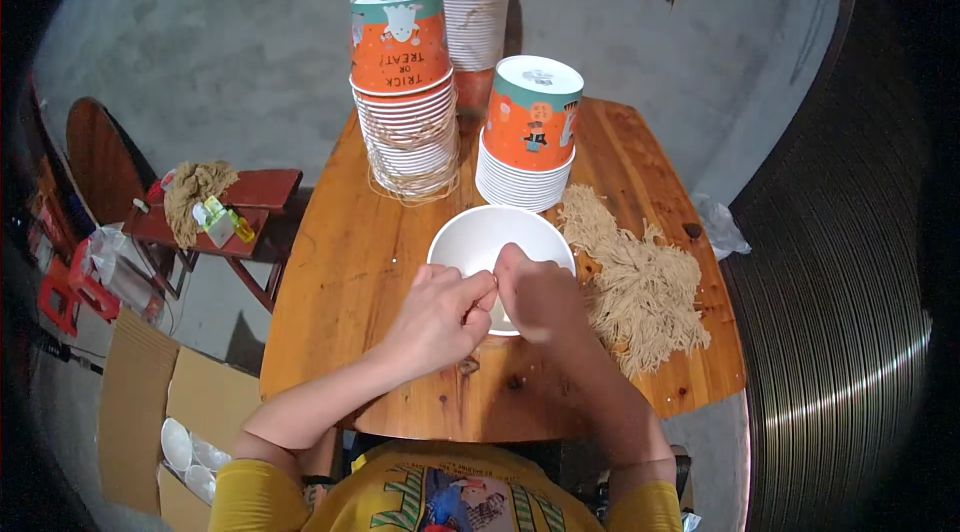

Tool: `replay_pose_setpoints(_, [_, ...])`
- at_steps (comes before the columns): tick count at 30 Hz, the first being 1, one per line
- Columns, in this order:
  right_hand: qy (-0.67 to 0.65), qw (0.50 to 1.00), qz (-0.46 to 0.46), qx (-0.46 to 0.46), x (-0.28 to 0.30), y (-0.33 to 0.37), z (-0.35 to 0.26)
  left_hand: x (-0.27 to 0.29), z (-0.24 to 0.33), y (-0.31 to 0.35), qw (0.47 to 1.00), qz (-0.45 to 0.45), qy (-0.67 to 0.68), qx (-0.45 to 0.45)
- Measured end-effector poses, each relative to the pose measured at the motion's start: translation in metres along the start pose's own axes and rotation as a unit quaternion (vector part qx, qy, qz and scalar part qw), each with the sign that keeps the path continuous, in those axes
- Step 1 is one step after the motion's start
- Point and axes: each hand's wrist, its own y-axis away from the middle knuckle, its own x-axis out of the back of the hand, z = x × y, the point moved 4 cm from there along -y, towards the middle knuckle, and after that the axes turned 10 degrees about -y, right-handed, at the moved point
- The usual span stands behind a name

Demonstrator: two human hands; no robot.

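Over the near side of a white paper bucket (470,232), whose open mouth faces up, my two hands meet. My left hand (440,317) is closed, its thumb and forefinger pinched together near the bucket's middle. Against it, my right hand (540,292) is closed too, with the knuckles turned up. Whatever lies between the fingers is too small or hidden to make out. To the right of the bucket lies a loose heap of tan cords (645,302). Behind it stands a short stack of upturned orange and green paper buckets (535,122).
A taller bucket stack (400,52) with thin tan cord loops (412,182) round it stands at the far left of the wooden table (330,312). Another white stack (468,2) rises behind. A red bench (270,190) and an open cardboard box (140,402) are at left.
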Motion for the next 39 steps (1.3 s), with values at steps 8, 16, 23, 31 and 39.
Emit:
replay_pose_setpoints(8, [-0.036,0.997,0.066,0.021,-0.001,-0.004,0.006,0.011,0.003,0.009,0.991,0.011,-0.049,-0.128])
replay_pose_setpoints(16, [-0.040,0.997,0.054,0.035,0.000,-0.005,0.000,0.018,0.006,0.013,0.929,-0.022,-0.218,-0.299])
replay_pose_setpoints(23, [-0.126,0.991,0.036,0.017,0.007,-0.006,0.014,0.021,-0.008,0.012,0.900,-0.027,-0.344,-0.266])
replay_pose_setpoints(31, [-0.673,0.734,-0.069,-0.060,0.051,0.012,0.054,0.037,-0.066,-0.021,0.843,0.010,-0.361,-0.399])
replay_pose_setpoints(39, [-0.771,0.635,0.034,0.003,0.072,0.064,0.082,0.055,-0.095,-0.049,0.862,0.013,-0.350,-0.367])
